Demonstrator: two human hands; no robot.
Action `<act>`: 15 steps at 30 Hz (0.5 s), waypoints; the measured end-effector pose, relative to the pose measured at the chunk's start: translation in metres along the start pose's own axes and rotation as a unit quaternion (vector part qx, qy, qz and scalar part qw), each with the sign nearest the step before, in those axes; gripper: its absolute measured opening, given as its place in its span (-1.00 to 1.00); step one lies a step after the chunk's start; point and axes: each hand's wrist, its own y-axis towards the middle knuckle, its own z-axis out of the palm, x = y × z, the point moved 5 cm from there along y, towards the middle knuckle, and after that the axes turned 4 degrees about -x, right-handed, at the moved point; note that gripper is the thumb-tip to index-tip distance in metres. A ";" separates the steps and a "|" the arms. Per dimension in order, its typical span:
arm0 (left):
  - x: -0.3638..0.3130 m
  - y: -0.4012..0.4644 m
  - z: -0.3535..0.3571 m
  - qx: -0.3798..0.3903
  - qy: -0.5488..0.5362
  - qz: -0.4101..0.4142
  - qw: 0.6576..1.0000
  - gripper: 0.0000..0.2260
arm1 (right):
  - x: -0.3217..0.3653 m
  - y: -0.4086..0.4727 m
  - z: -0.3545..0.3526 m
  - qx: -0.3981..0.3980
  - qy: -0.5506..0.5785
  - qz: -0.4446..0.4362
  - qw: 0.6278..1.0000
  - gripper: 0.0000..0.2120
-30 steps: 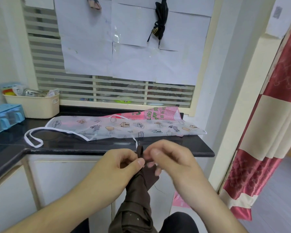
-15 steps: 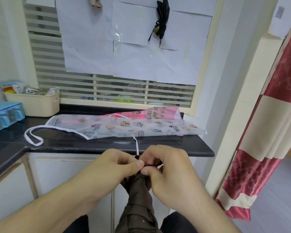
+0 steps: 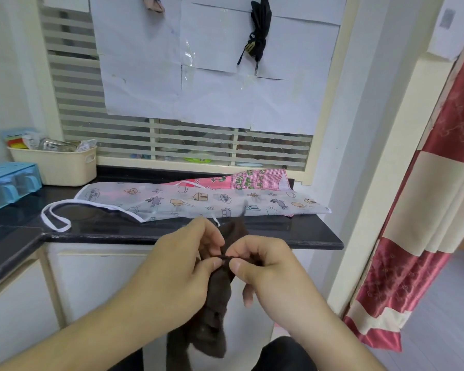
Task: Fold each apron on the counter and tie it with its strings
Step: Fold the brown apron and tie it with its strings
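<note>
A cream basket (image 3: 65, 167) of packets sits at your far left. Two printed aprons (image 3: 198, 199) lie unfolded on the black counter (image 3: 118, 231). In front of it, your left hand (image 3: 177, 271) and right hand (image 3: 268, 269) pinch the strings of a rolled brown apron (image 3: 219, 287), its tie unfinished.

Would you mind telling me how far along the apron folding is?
Nothing looks finished yet. In hand: the left hand and right hand pinch the brown apron, apparently tying it. Left: the printed apron and pink apron lie unfolded on the counter.
</note>
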 end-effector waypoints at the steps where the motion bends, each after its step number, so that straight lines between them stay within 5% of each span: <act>1: 0.000 0.000 -0.001 -0.010 0.004 0.012 1.000 -0.71 | -0.001 0.000 0.002 0.020 0.029 0.018 0.999 -0.78; 8: 0.000 -0.007 -0.001 -0.040 0.021 0.100 0.994 -0.76 | -0.005 0.000 0.008 0.038 0.227 0.086 0.969 -0.73; 15: 0.001 -0.010 0.005 -0.049 0.008 0.110 0.993 -0.81 | -0.002 -0.002 0.008 0.008 0.233 0.079 0.969 -0.77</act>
